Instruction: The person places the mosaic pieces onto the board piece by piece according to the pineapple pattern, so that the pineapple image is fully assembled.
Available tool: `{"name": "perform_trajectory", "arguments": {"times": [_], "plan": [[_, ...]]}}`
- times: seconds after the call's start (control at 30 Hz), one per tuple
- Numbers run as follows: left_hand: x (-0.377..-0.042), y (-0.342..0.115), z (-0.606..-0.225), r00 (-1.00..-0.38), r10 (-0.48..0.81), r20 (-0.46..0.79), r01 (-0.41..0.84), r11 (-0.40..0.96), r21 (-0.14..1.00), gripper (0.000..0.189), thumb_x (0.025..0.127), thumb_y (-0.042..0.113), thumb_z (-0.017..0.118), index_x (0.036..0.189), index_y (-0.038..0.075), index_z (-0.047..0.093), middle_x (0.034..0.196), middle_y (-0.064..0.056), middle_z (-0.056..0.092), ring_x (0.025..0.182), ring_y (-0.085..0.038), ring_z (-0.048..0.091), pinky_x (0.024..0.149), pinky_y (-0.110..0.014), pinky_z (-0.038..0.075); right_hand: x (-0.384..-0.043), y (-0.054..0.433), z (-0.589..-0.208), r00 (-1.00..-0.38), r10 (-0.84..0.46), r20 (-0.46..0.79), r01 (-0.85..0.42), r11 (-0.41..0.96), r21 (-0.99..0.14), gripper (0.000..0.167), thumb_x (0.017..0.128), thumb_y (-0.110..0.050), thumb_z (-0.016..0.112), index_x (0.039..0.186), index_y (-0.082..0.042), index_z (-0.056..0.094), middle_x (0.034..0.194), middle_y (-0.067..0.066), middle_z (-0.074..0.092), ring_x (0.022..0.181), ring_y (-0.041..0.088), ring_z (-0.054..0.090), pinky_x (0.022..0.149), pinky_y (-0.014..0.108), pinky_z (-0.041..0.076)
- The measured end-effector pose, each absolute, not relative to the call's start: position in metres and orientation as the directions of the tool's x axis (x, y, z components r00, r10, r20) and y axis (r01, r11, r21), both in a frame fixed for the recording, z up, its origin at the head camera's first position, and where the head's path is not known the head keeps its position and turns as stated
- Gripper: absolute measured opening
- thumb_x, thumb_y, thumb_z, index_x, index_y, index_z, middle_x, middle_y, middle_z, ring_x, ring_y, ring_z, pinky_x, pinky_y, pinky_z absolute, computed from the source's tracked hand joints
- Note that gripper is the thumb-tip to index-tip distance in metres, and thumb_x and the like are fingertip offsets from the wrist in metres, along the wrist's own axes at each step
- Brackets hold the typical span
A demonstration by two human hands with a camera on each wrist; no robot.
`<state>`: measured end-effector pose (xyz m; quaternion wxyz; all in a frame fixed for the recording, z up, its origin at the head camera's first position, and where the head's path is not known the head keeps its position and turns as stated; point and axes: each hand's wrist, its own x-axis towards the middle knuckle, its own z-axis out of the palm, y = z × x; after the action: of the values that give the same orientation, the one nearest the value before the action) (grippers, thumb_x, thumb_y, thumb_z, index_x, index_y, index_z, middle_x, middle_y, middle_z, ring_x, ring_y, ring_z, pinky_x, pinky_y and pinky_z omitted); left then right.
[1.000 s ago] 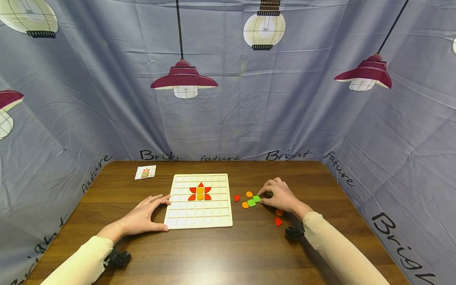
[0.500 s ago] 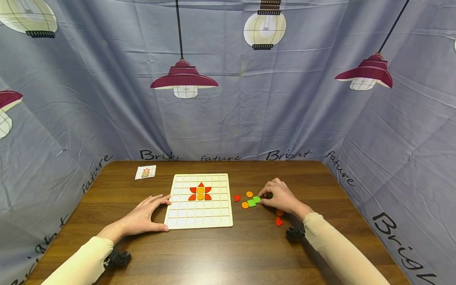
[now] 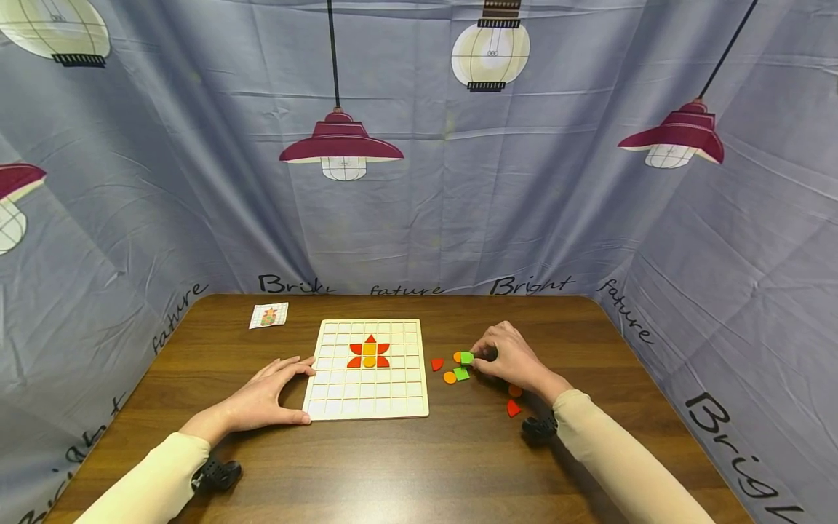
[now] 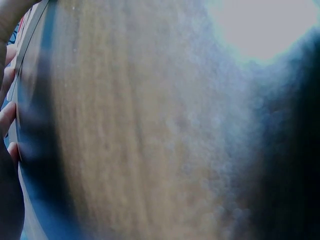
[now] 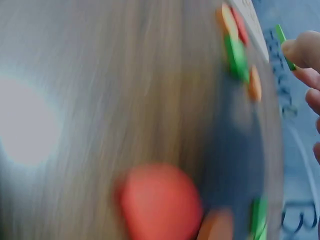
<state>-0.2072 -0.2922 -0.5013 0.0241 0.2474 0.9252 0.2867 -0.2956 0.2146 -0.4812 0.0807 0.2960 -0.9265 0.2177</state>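
Note:
In the head view my right hand (image 3: 513, 362) pinches a green square tile (image 3: 467, 358) between thumb and fingertips. The right wrist view shows that green tile (image 5: 284, 47) raised off the tabletop. Below it lies another green tile (image 3: 461, 373), beside two orange round tiles, one (image 3: 449, 378) in plain sight and one (image 3: 457, 357) partly covered. My left hand (image 3: 258, 399) rests by the gridded board (image 3: 366, 400), thumb and fingers spread along its left edge. On the board, red pieces surround a yellow-orange square (image 3: 369, 349) and a round tile (image 3: 369, 362).
A red tile (image 3: 436, 364) lies just right of the board. Near my right wrist are another red tile (image 3: 513, 408) and an orange one (image 3: 515, 391). A pattern card (image 3: 268, 315) lies at the back left of the wooden table (image 3: 366, 466). Printed curtains (image 3: 406, 218) enclose it.
My right hand has lifted the green tile off the group and moved it slightly back and left, now over the rear orange round tile. My left hand and the board have stayed put.

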Motion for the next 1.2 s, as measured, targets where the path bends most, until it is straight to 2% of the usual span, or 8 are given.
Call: {"name": "perform_trajectory", "arguments": {"times": [0.17,0.33,0.63,0.9,1.2], "plan": [[-0.207,-0.293,-0.501,-0.877,0.471,0.091,0.44,0.715,0.543,0.078,0.076,0.063,0.082,0.137,0.022,0.058,0.162,-0.004,0.04,0.148,-0.041,0.03,0.117,-0.069,0.017,-0.296,0.172,-0.47,-0.769,-0.567,0.296,-0.64,0.678,-0.363,0.013,0.084,-0.033,0.084,0.095,-0.027,0.079,0.085,-0.015,0.059,0.098,0.014,0.047,0.086,0.038,0.04],[-0.206,-0.293,-0.501,-0.877,0.472,0.087,0.438,0.714,0.546,0.078,0.076,0.062,0.082,0.137,0.021,0.057,0.161,-0.004,0.04,0.148,-0.04,0.031,0.118,-0.068,0.017,-0.295,0.123,-0.466,-0.753,-0.601,0.269,-0.658,0.669,-0.347,0.015,0.085,-0.036,0.082,0.096,-0.027,0.078,0.087,-0.015,0.058,0.098,0.013,0.046,0.087,0.035,0.039],[-0.207,-0.292,-0.501,-0.876,0.473,0.093,0.444,0.716,0.539,0.079,0.076,0.064,0.082,0.137,0.019,0.058,0.161,-0.005,0.041,0.148,-0.041,0.031,0.118,-0.067,0.017,-0.285,0.053,-0.479,-0.726,-0.644,0.241,-0.688,0.667,-0.286,0.016,0.084,-0.039,0.08,0.092,-0.026,0.079,0.085,-0.017,0.057,0.094,0.01,0.045,0.083,0.029,0.038],[-0.207,-0.293,-0.502,-0.875,0.474,0.099,0.448,0.714,0.538,0.079,0.075,0.064,0.082,0.136,0.02,0.058,0.16,-0.005,0.042,0.147,-0.04,0.031,0.119,-0.066,0.017,-0.28,0.034,-0.488,-0.715,-0.649,0.26,-0.699,0.674,-0.239,0.01,0.083,-0.035,0.079,0.088,-0.027,0.079,0.08,-0.018,0.053,0.087,0.011,0.042,0.083,0.029,0.039],[-0.207,-0.292,-0.502,-0.876,0.473,0.095,0.446,0.718,0.534,0.079,0.076,0.065,0.081,0.136,0.02,0.058,0.161,-0.005,0.041,0.148,-0.04,0.03,0.118,-0.067,0.016,-0.28,0.031,-0.488,-0.724,-0.645,0.244,-0.69,0.685,-0.234,0.013,0.083,-0.038,0.078,0.09,-0.027,0.079,0.081,-0.016,0.056,0.089,0.011,0.044,0.085,0.03,0.04]]}}
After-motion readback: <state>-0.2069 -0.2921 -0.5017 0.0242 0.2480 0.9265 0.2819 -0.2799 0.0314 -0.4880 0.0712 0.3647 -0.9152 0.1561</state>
